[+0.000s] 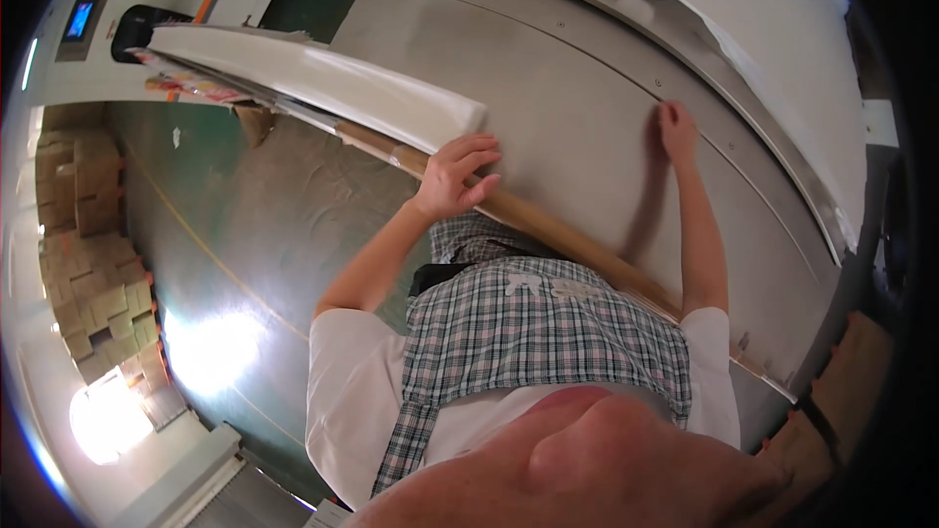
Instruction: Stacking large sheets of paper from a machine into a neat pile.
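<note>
White long slab [328,81] already on grey metal surface [567,108], upper left.
Left hand [455,179] spread; right hand [678,132] curled, grip unclear; remainder unclear.

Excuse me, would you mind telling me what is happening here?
A person in a checked apron is at a metal surface. Their left hand, fingers apart, is by the end of a long white piece. Their right hand, fingers curled, is near a seam; whether it holds anything is unclear.
</note>
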Tool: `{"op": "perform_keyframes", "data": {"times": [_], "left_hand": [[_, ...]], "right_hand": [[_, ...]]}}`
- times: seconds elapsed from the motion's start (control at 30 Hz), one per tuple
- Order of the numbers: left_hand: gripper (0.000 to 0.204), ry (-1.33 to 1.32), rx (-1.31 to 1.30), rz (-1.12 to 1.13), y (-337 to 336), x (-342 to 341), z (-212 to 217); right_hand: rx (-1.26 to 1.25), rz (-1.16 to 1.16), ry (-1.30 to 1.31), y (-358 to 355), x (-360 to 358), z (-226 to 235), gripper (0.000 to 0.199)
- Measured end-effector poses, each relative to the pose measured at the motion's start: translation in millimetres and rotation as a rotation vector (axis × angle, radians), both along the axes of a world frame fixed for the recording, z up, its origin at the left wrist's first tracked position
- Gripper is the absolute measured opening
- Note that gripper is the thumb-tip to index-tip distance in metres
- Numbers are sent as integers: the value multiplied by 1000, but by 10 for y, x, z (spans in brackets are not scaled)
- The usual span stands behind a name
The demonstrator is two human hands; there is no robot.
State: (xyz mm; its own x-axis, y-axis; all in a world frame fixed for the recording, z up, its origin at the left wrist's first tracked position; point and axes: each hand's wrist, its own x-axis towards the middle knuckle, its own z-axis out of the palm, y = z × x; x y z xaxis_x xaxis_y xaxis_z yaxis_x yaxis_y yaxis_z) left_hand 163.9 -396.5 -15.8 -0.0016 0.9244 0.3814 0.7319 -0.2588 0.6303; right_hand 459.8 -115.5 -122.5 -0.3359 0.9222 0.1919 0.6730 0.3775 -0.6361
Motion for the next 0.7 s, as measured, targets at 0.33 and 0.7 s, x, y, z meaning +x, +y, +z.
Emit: {"op": "perform_keyframes", "data": {"times": [0.33,0.7], "left_hand": [[21,-514,-314,114,1689,-1412,-281],[37,-1750,-254,224,3816,-1710,-625]], "right_hand": [[257,-395,-183,-194,-187,-86,14],[271,-399,-187,-240,-193,-39,7]]}}
